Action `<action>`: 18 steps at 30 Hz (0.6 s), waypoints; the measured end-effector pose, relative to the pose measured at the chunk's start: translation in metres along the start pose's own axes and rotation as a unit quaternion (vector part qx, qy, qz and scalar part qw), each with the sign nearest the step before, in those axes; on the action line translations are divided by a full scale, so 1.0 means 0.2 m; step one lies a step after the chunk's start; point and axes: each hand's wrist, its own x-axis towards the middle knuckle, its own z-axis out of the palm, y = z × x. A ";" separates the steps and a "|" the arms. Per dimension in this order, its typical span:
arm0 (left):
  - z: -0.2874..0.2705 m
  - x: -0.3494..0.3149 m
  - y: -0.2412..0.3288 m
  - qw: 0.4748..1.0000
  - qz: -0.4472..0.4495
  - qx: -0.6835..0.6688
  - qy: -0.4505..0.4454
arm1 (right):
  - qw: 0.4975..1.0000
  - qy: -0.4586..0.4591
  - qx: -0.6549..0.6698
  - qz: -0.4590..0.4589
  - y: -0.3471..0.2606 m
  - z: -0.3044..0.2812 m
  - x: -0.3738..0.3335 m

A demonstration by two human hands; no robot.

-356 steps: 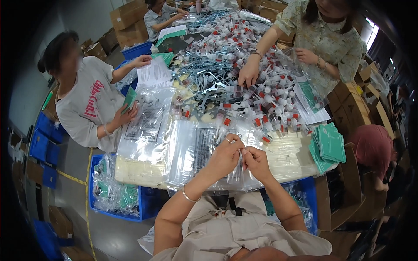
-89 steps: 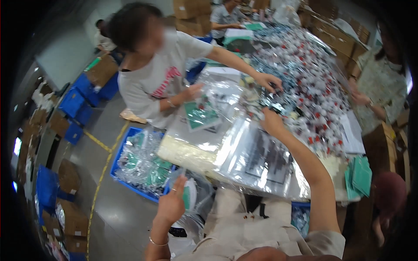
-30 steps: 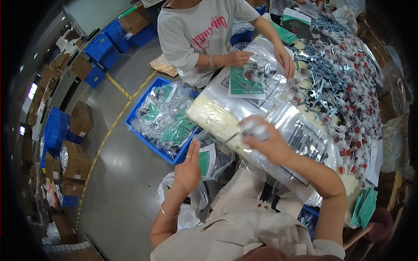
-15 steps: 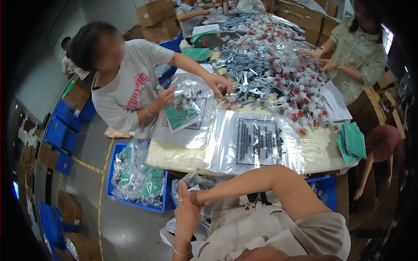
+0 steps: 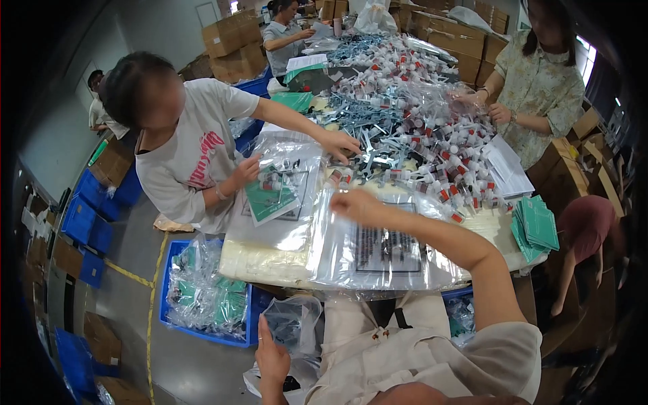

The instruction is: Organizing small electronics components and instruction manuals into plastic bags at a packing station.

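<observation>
1. Since the previous frame, our right hand (image 5: 354,206) has moved from beside our left hand (image 5: 272,361) to above the worktop (image 5: 263,260).
2. At left, bagged packs (image 5: 209,290) fill a blue bin (image 5: 253,310), presumably kept low to free the worktop.
3. Our left hand extends its fingers beside a clear bag (image 5: 302,317) near our left leg; we cannot tell whether it grips the film.
4. Our right hand blurs over flat clear bags (image 5: 385,246); we cannot confirm any grasp.
5. Beyond, wrenches (image 5: 368,111) and bottles (image 5: 466,162) lie heaped centrally, probably for shared reach.
6. Green cards (image 5: 536,223) occupy the right corner.
</observation>
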 end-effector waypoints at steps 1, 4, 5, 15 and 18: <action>0.02 0.01 0.00 1.000 0.014 0.001 -0.002 | 0.984 0.127 -0.128 0.004 0.21 -0.08 0.04; 0.02 0.04 0.04 1.000 0.018 -0.006 -0.016 | 0.926 0.150 -0.343 0.055 0.61 -0.29 0.10; 0.02 0.05 0.05 0.999 0.007 -0.013 -0.032 | 0.927 0.149 -0.342 0.050 0.70 -0.29 0.11; 0.08 0.06 -0.02 0.999 0.025 0.034 -0.011 | 0.900 0.025 -0.416 0.130 0.74 -0.35 0.19; 0.07 0.06 -0.02 0.999 0.003 0.035 -0.025 | 0.940 0.000 -0.264 0.215 0.72 -0.46 0.19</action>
